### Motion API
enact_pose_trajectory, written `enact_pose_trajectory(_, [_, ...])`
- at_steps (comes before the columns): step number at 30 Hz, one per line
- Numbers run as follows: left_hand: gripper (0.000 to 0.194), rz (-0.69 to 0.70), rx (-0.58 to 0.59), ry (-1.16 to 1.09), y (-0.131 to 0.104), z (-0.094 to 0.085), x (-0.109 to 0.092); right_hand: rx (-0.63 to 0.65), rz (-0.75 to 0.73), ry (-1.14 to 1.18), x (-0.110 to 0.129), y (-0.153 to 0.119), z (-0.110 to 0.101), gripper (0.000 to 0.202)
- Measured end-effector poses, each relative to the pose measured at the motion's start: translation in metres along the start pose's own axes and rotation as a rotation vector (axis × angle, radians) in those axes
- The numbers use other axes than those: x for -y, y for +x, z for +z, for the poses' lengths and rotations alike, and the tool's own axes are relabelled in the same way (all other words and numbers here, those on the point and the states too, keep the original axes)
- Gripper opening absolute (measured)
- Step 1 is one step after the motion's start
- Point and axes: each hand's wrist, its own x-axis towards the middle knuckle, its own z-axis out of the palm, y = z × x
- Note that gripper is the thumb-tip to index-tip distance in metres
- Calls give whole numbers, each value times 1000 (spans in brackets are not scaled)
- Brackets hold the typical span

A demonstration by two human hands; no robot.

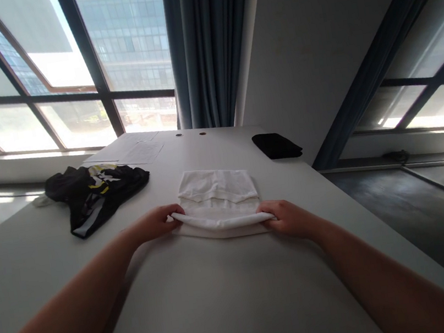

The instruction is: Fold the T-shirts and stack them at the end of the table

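Observation:
A white cloth garment (216, 187), partly folded, lies on the white table (224, 294) in front of me. Its near edge is lifted in a roll-like fold between my hands. My left hand (159, 220) pinches the left end of that fold. At the right end, my right hand (286, 217) grips the same fold with the fingers closed round it. A layer of the white cloth rests on the table under the raised edge. The exact kind of garment cannot be made out.
On the left lies a crumpled black garment (96, 191) with a yellow and white print. A folded black cloth (277, 145) sits at the table's right edge. Paper sheets (142, 148) lie at the far left, and two round cable holes (202, 134) mark the far edge.

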Motion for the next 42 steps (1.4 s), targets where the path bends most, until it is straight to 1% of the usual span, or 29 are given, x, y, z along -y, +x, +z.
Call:
enact_pose_trajectory(1, [38, 36, 33, 11, -1, 0, -2, 10, 12, 10, 0, 0, 0, 10])
enact_pose_trajectory(3, [45, 155, 98, 20, -4, 0, -7, 29, 24, 10, 1, -1, 0, 10])
enact_pose_trajectory(5, [48, 251, 126, 13, -5, -1, -11, 41, 15, 0, 2, -1, 0, 12])
enact_pose_trajectory(8, [47, 267, 128, 4, -5, -1, -14, 50, -27, -16, 2, -1, 2, 11])
enact_pose_trajectory(12, [33, 336, 93, 58, -4, 0, -17, 30, -50, -15, -2, 0, 4, 9])
enact_pose_trajectory(15, [29, 374, 64, 116, -5, -2, -20, 8, -69, 16, -8, 1, 5, 10])
enact_pose_trajectory(19, [29, 339, 66, 109, -4, -5, -18, 17, -57, 71, -11, 0, 2, 14])
enact_pose_trajectory(22, [32, 295, -21, 84, -3, -3, -14, 6, 2, 124, -8, -1, -1, 15])
enact_pose_trajectory(25, [33, 241, -83, 12, -3, -1, -14, -61, 46, 197, -6, -2, -4, 16])
enact_pose_trajectory(28, [37, 183, -129, -82, -3, -2, -20, -154, 68, 265, -6, -3, -5, 25])
enact_pose_trajectory(30, [42, 178, -154, -137, -4, -3, -23, -202, 79, 309, -7, -4, -4, 31])
enact_pose_trajectory(32, [47, 179, -169, -190, -4, -5, -24, -235, 81, 347, -8, -4, -4, 34])
enact_pose_trajectory(34, [53, 150, -168, -238, -5, -6, -22, -246, 81, 377, -8, -4, -4, 36])
enact_pose_trajectory(35, [56, 120, -147, -258, -5, -7, -21, -239, 81, 393, -8, -3, -4, 37])
enact_pose_trajectory(36, [58, 79, -101, -279, -5, -7, -20, -224, 82, 409, -8, -3, -5, 39])
enact_pose_trajectory(38, [59, -11, 53, -328, -7, -9, -20, -149, 84, 456, -8, -4, -7, 42])
enact_pose_trajectory(39, [58, -48, 151, -361, -8, -10, -22, -78, 92, 492, -8, -5, -9, 44])
enact_pose_trajectory(41, [55, -95, 336, -441, -11, -13, -28, 120, 137, 602, -8, -10, -11, 48])
enact_pose_trajectory(42, [53, -103, 397, -481, -13, -15, -33, 224, 173, 673, -8, -13, -12, 51])
